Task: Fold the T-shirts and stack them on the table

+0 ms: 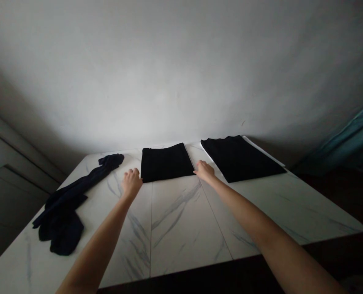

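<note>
Head view: you are framing a folded black garment [165, 162] with your left hand [131, 183] and right hand [204, 171] at its near corners, each grip loose, clamped on nothing. It is lying on the marble worktop [181, 232], kept clear of a second black garment [239, 157] far right and crumpled navy cloth [63, 212] left.

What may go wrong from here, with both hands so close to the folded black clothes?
The left hand and right hand sit at the edges of a folded black garment, so a small bump may disturb its fold. The crumpled dark navy garment lies near the left edge of the marble-patterned table and might slide off.
</note>
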{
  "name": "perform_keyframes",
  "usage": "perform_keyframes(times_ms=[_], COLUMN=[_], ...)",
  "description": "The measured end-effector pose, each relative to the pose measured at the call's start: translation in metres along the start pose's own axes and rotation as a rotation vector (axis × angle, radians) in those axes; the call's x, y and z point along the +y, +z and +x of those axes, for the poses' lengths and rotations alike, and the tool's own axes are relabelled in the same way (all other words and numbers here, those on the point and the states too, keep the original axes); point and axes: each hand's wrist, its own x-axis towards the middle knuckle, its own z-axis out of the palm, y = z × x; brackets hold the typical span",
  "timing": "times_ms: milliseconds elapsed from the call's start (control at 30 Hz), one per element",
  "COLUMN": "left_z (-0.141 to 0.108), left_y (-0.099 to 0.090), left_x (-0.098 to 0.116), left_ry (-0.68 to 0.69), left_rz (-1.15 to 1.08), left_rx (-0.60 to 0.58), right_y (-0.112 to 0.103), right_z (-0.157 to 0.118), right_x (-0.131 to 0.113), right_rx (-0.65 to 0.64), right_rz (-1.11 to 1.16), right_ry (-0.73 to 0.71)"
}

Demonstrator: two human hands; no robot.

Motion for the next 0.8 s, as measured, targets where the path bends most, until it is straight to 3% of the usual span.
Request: perform_keyframes(times_ms=[67, 133, 200, 267, 400, 800], left_z=[-0.004, -0.008, -0.011, -0.014, -0.019, -0.027], left_y=[0.003, 0.014, 0.030, 0.047, 0.065, 0.063], left_x=[0.016, 0.034, 0.050, 0.058, 0.051, 0.006], left_ry=[0.220, 0.435, 0.574, 0.609, 0.565, 0.469], left_rz=[0.032, 0.029, 0.041, 0.053, 0.061, 0.046], left_rx=[0.138, 0.183, 0.141, 0.069, -0.018, -0.008], right_y=[0.010, 0.024, 0.040, 0.055, 0.067, 0.052], right_z=[-0.010, -0.020, -0.030, -0.037, -0.046, -0.045], right_x=[-0.013, -0.031, -0.048, -0.061, -0.065, -0.036], right_rx=[0.121, 0.144, 0.099, 0.041, -0.001, -0.005], right_rz=[-0.078, -0.108, -0.121, -0.120, -0.085, -0.076], right_ry=[-0.226, -0.441, -0.583, -0.635, -0.594, -0.343])
